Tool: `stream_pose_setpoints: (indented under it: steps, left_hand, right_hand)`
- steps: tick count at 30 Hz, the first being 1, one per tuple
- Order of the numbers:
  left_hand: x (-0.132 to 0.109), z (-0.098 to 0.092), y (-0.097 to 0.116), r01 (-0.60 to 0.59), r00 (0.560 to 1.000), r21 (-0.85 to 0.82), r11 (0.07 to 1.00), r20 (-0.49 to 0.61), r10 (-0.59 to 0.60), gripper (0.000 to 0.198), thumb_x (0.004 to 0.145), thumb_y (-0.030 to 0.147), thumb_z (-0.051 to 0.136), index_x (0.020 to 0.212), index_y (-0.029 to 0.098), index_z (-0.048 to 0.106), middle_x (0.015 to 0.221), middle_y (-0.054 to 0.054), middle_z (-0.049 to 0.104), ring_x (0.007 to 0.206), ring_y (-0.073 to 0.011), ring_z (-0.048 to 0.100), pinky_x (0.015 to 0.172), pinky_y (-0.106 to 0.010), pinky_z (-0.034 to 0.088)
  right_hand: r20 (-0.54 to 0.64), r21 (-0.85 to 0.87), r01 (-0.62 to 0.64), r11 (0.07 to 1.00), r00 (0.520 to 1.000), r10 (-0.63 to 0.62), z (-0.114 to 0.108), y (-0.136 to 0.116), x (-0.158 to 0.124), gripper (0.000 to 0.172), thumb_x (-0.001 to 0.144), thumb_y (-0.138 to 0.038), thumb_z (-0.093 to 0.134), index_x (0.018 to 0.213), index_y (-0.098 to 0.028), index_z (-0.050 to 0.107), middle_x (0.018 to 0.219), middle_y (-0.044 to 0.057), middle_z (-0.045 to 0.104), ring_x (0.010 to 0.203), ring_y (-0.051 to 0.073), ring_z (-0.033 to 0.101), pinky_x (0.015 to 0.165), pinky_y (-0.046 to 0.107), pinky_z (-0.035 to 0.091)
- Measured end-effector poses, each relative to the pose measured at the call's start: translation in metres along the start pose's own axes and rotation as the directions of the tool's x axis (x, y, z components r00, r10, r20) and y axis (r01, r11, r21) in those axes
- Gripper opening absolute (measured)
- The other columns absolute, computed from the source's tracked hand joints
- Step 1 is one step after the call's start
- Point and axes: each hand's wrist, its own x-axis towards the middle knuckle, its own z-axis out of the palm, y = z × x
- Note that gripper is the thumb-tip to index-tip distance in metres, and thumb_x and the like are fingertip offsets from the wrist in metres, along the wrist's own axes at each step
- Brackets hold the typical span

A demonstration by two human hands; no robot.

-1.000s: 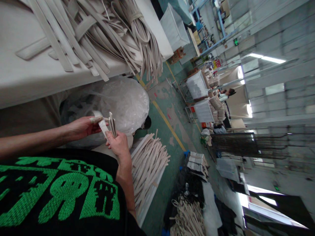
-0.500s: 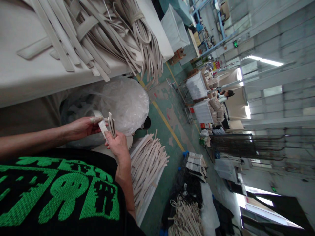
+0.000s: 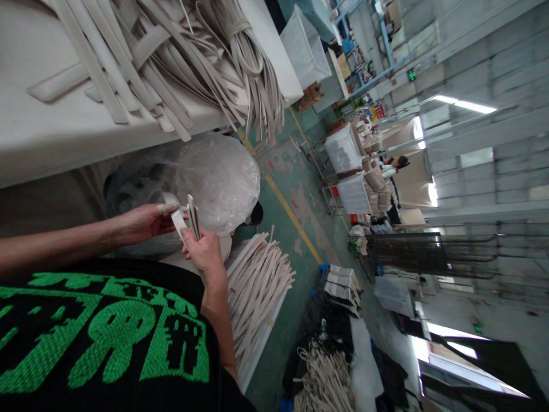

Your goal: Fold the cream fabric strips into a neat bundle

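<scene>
Both the left hand (image 3: 144, 222) and right hand (image 3: 206, 250) have hardly moved, pinching one pale strip (image 3: 178, 220) between them near the clear bag (image 3: 218, 180), with more strips (image 3: 193, 216) sticking up from the right hand, so the work seems paused.

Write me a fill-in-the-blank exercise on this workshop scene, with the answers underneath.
1. The small bunch of strips is gripped in the person's ____.
2. The pale wrap is worn on the person's ____.
3. The design on the person's black shirt is coloured ____.
4. The long painted line on the floor is coloured ____.

Missing words: right hand; left hand; green; yellow.
</scene>
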Motion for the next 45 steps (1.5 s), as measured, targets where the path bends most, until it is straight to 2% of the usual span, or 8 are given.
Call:
stream_pose_setpoints:
  steps: [7,21,28,39,45]
  left_hand:
    - [0.0008,0.0008,0.0018,0.016,1.0,-0.01,1.0,-0.02,-0.016,0.028,0.097,0.011,0.052,0.08,0.014,0.074,0.074,-0.006,0.075,0.067,-0.013,0.07,0.065,-0.02,0.058]
    - [0.0018,0.0006,0.002,0.029,0.999,-0.03,0.999,-0.036,-0.03,0.026,0.097,0.009,0.052,0.083,0.013,0.073,0.076,-0.006,0.076,0.066,-0.013,0.071,0.063,-0.02,0.059]
    - [0.0,0.0015,0.0031,0.036,0.999,-0.019,0.999,-0.036,-0.036,0.027,0.098,0.01,0.051,0.084,0.014,0.074,0.077,-0.005,0.076,0.069,-0.0131,0.071,0.064,-0.021,0.058]
    - [0.0061,-0.0038,-0.0018,0.021,0.999,-0.01,1.0,-0.035,-0.021,0.019,0.09,0.016,0.061,0.081,0.021,0.076,0.075,-0.006,0.077,0.069,-0.0164,0.071,0.064,-0.023,0.058]
    - [0.0075,-0.0046,-0.0008,0.041,0.999,0.01,0.999,-0.028,-0.041,0.019,0.092,0.011,0.057,0.082,0.014,0.073,0.076,-0.005,0.076,0.066,-0.0134,0.071,0.062,-0.021,0.058]
  right_hand:
    - [0.007,0.001,-0.008,1.0,1.0,0.008,0.0002,0.0,0.0012,0.031,0.097,-0.043,0.058,0.079,-0.019,0.063,0.054,-0.007,0.058,0.044,0.007,0.056,0.049,0.016,0.044]
    - [0.008,-0.019,0.005,1.0,1.0,-0.005,0.0015,0.0016,0.0037,0.03,0.097,-0.041,0.058,0.077,-0.02,0.06,0.054,-0.007,0.057,0.044,0.007,0.056,0.051,0.015,0.043]
    - [0.005,-0.02,-0.013,1.0,1.0,0.013,0.0017,0.0016,0.0028,0.031,0.097,-0.044,0.058,0.08,-0.02,0.064,0.055,-0.006,0.059,0.047,0.008,0.058,0.052,0.016,0.045]
    - [-0.001,0.005,-0.012,1.0,1.0,0.012,0.0026,0.0022,0.0017,0.031,0.097,-0.046,0.058,0.083,-0.019,0.067,0.055,-0.006,0.06,0.045,0.008,0.057,0.05,0.016,0.044]
    - [-0.005,0.002,0.002,1.0,1.0,-0.002,0.0037,0.0042,0.0023,0.03,0.097,-0.044,0.059,0.081,-0.019,0.065,0.055,-0.006,0.059,0.045,0.007,0.057,0.049,0.015,0.044]
